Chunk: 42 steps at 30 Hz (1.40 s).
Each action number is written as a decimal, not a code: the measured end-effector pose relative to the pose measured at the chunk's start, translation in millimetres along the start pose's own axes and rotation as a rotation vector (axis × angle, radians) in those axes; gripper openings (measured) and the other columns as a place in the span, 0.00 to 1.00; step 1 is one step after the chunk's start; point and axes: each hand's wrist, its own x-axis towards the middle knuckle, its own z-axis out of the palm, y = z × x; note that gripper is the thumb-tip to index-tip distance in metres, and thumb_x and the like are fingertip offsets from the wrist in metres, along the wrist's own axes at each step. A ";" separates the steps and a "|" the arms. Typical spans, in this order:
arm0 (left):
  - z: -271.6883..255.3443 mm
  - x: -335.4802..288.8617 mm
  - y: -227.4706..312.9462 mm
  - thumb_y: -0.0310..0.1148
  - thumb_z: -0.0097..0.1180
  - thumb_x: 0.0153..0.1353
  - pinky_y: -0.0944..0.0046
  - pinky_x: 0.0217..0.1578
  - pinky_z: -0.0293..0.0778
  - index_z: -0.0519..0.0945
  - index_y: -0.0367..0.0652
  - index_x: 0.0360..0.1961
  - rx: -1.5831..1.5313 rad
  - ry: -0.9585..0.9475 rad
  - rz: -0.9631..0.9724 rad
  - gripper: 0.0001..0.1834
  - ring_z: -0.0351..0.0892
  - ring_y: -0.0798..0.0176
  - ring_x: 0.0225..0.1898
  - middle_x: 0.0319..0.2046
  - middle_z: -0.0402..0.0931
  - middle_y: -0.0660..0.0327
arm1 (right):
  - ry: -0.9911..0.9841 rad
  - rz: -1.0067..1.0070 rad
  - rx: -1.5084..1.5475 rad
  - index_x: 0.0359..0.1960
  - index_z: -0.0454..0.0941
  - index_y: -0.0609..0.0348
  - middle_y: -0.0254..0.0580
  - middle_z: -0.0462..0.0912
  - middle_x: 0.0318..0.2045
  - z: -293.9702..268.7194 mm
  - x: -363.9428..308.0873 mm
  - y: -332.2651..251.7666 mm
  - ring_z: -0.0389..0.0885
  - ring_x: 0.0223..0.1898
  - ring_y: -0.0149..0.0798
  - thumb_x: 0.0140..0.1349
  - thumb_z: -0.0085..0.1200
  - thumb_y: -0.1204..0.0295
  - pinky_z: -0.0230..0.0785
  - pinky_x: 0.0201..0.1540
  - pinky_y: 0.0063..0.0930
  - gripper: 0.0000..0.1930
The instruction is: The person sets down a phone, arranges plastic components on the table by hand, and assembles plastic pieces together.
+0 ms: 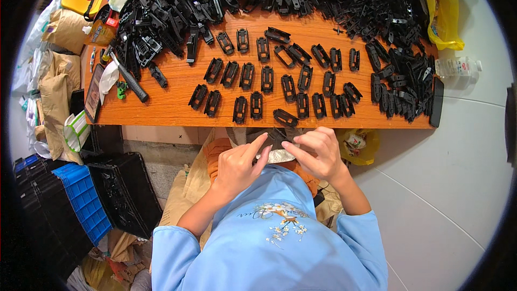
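Note:
My left hand [239,163] hovers just off the table's near edge, index finger and thumb stretched out and apart, the other fingers curled. To its right, my right hand [319,155] is held at the same height, with its thumb pointing left and its fingers bent but apart. Neither hand shows anything in its grip. A dark patch lies between the fingertips, and I cannot make out what it is. Nearest to both hands is a tilted black plastic frame [285,118] at the table edge. Beyond it, several similar slotted black frames [246,76] lie in loose rows.
A large heap of black plastic parts [177,5] fills the wooden table's [161,114] far side. More parts [396,89] are piled at right, beside a black phone [437,102]. A black-handled tool [129,80] lies at left. Black crates [123,194] stand below; a plastic bottle [458,68] is at right.

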 end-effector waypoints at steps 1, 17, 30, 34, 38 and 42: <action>-3.7 -0.4 0.3 0.26 0.61 0.47 0.67 0.16 0.68 0.79 0.37 0.38 -0.013 0.031 -0.005 0.14 0.73 0.65 0.14 0.16 0.74 0.61 | -0.002 0.031 0.027 0.35 0.81 0.51 0.31 0.71 0.31 2.3 -1.3 -4.2 0.69 0.30 0.32 0.36 0.60 0.80 0.60 0.35 0.27 0.19; -57.5 14.0 -86.6 0.32 0.37 0.67 0.73 0.26 0.63 0.77 0.32 0.39 -0.133 0.618 -0.185 0.16 0.69 0.70 0.26 0.27 0.73 0.58 | 0.075 0.223 -0.203 0.35 0.80 0.58 0.33 0.71 0.30 41.0 30.5 -19.1 0.70 0.33 0.34 0.42 0.59 0.78 0.59 0.38 0.30 0.14; -78.5 37.6 -148.0 0.29 0.33 0.66 0.74 0.35 0.64 0.70 0.35 0.48 -0.106 0.874 -0.111 0.16 0.66 0.73 0.34 0.38 0.71 0.60 | 0.071 0.177 -0.148 0.32 0.79 0.61 0.32 0.73 0.29 62.9 65.7 -33.6 0.71 0.32 0.32 0.44 0.57 0.76 0.60 0.39 0.29 0.10; -76.7 36.6 -147.5 0.25 0.36 0.64 0.71 0.39 0.68 0.71 0.32 0.46 0.045 0.805 0.017 0.14 0.71 0.69 0.37 0.39 0.72 0.57 | 0.057 0.137 -0.159 0.31 0.78 0.62 0.33 0.75 0.31 78.8 83.0 -39.2 0.72 0.33 0.33 0.45 0.56 0.75 0.60 0.40 0.30 0.09; -76.0 34.6 -132.4 0.21 0.40 0.61 0.68 0.35 0.70 0.73 0.30 0.42 0.179 0.694 0.189 0.12 0.73 0.63 0.34 0.37 0.72 0.53 | 0.053 0.114 -0.156 0.30 0.78 0.61 0.33 0.75 0.30 84.6 95.0 -40.0 0.72 0.33 0.33 0.45 0.56 0.75 0.60 0.40 0.30 0.08; -63.0 13.1 -123.8 0.18 0.40 0.57 0.67 0.33 0.71 0.75 0.29 0.40 0.090 0.553 0.196 0.13 0.75 0.60 0.33 0.36 0.73 0.50 | 0.088 0.160 -0.192 0.29 0.78 0.60 0.32 0.74 0.29 78.7 98.1 -30.4 0.72 0.32 0.33 0.45 0.59 0.75 0.59 0.40 0.31 0.08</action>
